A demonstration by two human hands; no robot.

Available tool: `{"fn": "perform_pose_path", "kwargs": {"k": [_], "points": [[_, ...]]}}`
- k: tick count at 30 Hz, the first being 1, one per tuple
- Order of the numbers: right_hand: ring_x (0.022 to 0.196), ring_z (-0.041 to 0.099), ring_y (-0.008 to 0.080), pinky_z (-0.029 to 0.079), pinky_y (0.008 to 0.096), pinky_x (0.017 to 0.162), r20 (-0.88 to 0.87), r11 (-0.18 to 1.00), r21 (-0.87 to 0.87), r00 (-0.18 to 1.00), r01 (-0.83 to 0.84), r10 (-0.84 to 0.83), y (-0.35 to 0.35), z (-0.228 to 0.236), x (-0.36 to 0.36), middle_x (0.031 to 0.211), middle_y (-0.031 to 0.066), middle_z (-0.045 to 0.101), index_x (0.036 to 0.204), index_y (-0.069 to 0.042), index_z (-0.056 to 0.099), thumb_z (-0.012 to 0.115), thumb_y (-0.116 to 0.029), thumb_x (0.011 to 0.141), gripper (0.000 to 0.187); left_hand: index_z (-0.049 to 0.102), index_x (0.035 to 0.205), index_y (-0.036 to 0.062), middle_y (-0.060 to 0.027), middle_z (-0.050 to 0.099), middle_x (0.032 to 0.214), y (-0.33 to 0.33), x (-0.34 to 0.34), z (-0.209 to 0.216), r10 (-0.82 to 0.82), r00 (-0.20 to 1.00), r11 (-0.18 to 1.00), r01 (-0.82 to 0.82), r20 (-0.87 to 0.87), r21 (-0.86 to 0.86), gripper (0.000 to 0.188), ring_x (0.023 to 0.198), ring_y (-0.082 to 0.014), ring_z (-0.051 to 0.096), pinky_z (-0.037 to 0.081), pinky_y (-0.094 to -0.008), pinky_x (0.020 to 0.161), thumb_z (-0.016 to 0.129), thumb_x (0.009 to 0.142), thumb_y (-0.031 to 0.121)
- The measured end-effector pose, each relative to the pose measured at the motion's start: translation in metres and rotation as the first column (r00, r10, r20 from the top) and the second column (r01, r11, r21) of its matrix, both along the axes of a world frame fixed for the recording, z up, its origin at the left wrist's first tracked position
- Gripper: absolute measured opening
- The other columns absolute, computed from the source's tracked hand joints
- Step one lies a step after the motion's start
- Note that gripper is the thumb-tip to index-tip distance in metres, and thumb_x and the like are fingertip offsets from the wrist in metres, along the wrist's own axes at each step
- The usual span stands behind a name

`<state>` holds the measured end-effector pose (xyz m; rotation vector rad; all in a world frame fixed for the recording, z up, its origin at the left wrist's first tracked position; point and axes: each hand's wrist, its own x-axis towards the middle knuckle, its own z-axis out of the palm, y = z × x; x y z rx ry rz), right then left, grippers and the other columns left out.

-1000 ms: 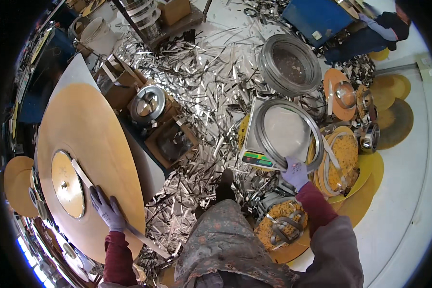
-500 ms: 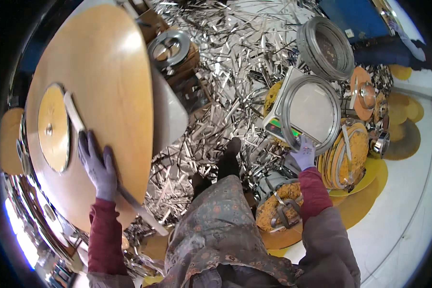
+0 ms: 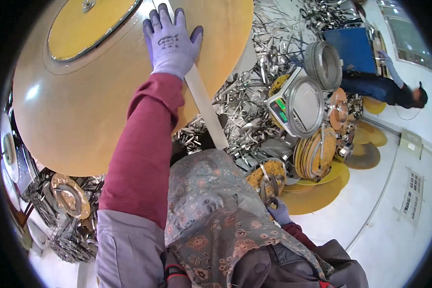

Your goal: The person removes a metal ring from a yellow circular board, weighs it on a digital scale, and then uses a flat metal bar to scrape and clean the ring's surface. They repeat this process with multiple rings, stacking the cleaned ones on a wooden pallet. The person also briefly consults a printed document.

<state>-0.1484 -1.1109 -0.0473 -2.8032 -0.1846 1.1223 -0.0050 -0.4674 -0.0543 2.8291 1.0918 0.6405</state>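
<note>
My left hand [image 3: 173, 45], in a pale purple glove with dark fingertips, lies flat with fingers apart over a long pale strip [image 3: 204, 103]. That strip runs across a large orange-tan disc [image 3: 91, 120] and juts past its edge toward my lap. On the disc sits a smaller yellow round plate [image 3: 86, 29] with a dark rim and a central metal knob. Down at the lower right, my right hand [image 3: 280, 212] has its fingers curled at the lower end of a grey curved metal handle [image 3: 272, 185], which rests against a speckled yellow disc [image 3: 269, 170]; its fingertips are partly hidden.
A scale [image 3: 279, 109] with a green-lit display carries a metal ring [image 3: 305, 106]. Behind it stand stacked grey rings [image 3: 323, 65]. Shiny metal strips cover the floor [image 3: 245, 105]. Yellow discs [image 3: 317, 153] stack at the right; another person [image 3: 389, 89] is at the far right.
My left hand has moved forward along the pale strip on the disc. My right hand has left the ring on the scale and come back to the grey handle. The view has shifted.
</note>
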Motion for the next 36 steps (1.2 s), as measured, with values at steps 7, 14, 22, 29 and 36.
{"fn": "perform_pose_path", "kwargs": {"k": [7,14,22,29,36], "points": [[0.102,0.064,0.0225,0.05,0.0342,0.091,0.099,0.972,0.054,0.967,0.229,-0.234,-0.012,0.016,0.01,0.11,0.0132,0.067,0.116,0.002,0.062,0.08,-0.027,0.076,0.053,0.043,0.139,0.0026,-0.0269,0.033,0.147,-0.002,0.005,0.007,0.017,0.999,0.999,-0.019,-0.048,-0.049,0.066,0.139,-0.0428,0.027,0.017,-0.054,0.115,0.052,0.092,0.048],[0.102,0.065,0.0251,0.05,0.0349,0.091,0.085,0.968,0.138,0.971,0.21,-0.223,-0.002,0.014,-0.003,0.108,0.0138,0.067,0.114,-0.001,0.063,0.08,-0.026,0.075,0.05,0.041,0.141,0.0034,-0.0274,0.03,0.15,-0.001,0.018,0.002,0.049,0.996,0.998,-0.051,-0.079,-0.023,0.065,0.141,-0.0431,0.025,0.015,-0.0541,0.116,0.049,0.093,0.047],[0.116,0.054,0.0384,0.042,0.0452,0.101,0.256,0.996,0.087,0.965,0.025,-0.047,0.027,0.012,0.036,0.122,0.0194,0.059,0.127,-0.003,0.054,0.08,-0.03,0.071,0.067,0.041,0.144,0.0044,-0.0273,0.029,0.151,-0.001,0.037,0.006,0.103,0.981,0.995,-0.101,-0.163,0.018,0.067,0.141,-0.0425,0.024,0.014,-0.0515,0.117,0.045,0.095,0.049],[0.13,0.039,0.036,0.031,0.0509,0.108,0.531,0.996,0.028,0.845,-0.083,0.056,0.064,-0.064,0.191,0.14,0.019,0.043,0.141,-0.006,0.04,0.079,-0.033,0.069,0.086,0.042,0.142,0.0042,-0.0294,0.034,0.147,0.008,0.05,-0.002,0.088,0.977,0.989,-0.062,-0.196,0.133,0.066,0.135,-0.0459,0.033,0.022,-0.0523,0.114,0.047,0.095,0.049],[0.133,0.035,0.0378,0.028,0.0519,0.11,0.552,0.989,-0.005,0.825,0.148,-0.121,0.055,-0.164,0.298,0.145,0.0158,0.038,0.144,-0.014,0.037,0.08,-0.034,0.068,0.09,0.044,0.14,-0.0002,-0.0285,0.037,0.145,0.05,0.031,-0.026,-0.051,0.979,0.996,0.064,-0.199,0.057,0.058,0.134,-0.0427,0.036,0.031,-0.0475,0.11,0.046,0.1,0.041]]}}
